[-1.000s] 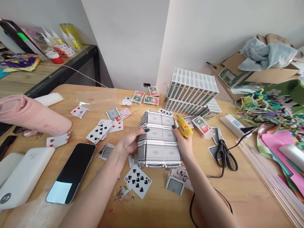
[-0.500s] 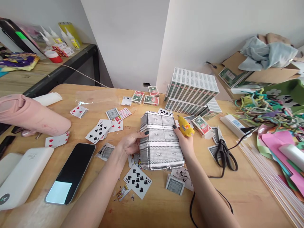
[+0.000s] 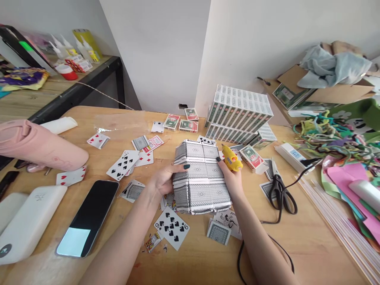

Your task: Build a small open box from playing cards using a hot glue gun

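Note:
Between my two hands is a box-like block built of playing cards (image 3: 202, 176), its patterned grey-white card backs showing in rows. My left hand (image 3: 167, 178) grips its left side, thumb on top and fingers hidden behind. On the right side, my right hand (image 3: 229, 174) closes round the edge with the thumb on the upper corner. A yellow hot glue gun (image 3: 231, 157) lies just beyond my right hand. Loose playing cards (image 3: 172, 227) lie under and around the block, among them a nine of spades and a joker. The block's underside is hidden.
Stacked card packs (image 3: 237, 111) stand at the back right. Black scissors (image 3: 280, 190), a power strip (image 3: 293, 156) and clear glue sticks (image 3: 335, 225) lie to the right. A phone (image 3: 89, 217), a white power bank (image 3: 29, 221) and a pink tumbler (image 3: 44, 144) are on the left.
The card block has tilted and turned slightly in my hands, showing more of its left side face. My left thumb has shifted a little to the right.

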{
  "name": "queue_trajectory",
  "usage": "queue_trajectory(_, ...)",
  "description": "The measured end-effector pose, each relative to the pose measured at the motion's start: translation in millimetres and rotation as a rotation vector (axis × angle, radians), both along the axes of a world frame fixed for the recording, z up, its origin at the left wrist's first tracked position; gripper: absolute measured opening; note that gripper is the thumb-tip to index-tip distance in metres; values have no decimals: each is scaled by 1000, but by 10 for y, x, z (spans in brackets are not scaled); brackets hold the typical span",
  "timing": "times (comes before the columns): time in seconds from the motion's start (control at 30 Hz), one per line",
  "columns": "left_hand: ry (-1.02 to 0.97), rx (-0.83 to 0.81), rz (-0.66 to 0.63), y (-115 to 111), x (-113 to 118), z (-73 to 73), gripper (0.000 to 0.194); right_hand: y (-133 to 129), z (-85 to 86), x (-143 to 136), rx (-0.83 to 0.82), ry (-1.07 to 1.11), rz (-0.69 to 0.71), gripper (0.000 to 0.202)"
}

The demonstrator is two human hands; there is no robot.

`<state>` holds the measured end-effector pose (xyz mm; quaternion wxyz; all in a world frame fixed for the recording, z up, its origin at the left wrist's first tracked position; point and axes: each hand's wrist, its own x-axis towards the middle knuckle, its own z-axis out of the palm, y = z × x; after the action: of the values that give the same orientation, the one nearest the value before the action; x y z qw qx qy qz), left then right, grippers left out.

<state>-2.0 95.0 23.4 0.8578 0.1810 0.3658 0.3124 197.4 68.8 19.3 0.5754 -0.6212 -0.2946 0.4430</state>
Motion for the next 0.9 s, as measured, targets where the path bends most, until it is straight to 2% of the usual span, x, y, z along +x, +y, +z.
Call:
queue_trajectory(0.27, -47, 14, 22, -69, -37, -71, 56, 3, -25, 16, -3, 46, 6, 37)
queue_trajectory(0.57, -3, 21, 15, -76, 22, 30, 42, 20, -49, 34, 19, 63, 24, 32)
queue_trajectory(0.77, 59, 2, 5, -95, 74, 165, 38, 28, -70, 45, -6, 41, -6, 34)
queue_trajectory(0.9, 135, 124, -13, -55, 28, 389, 36, 45, -167, 54, 68, 145, 6, 39)
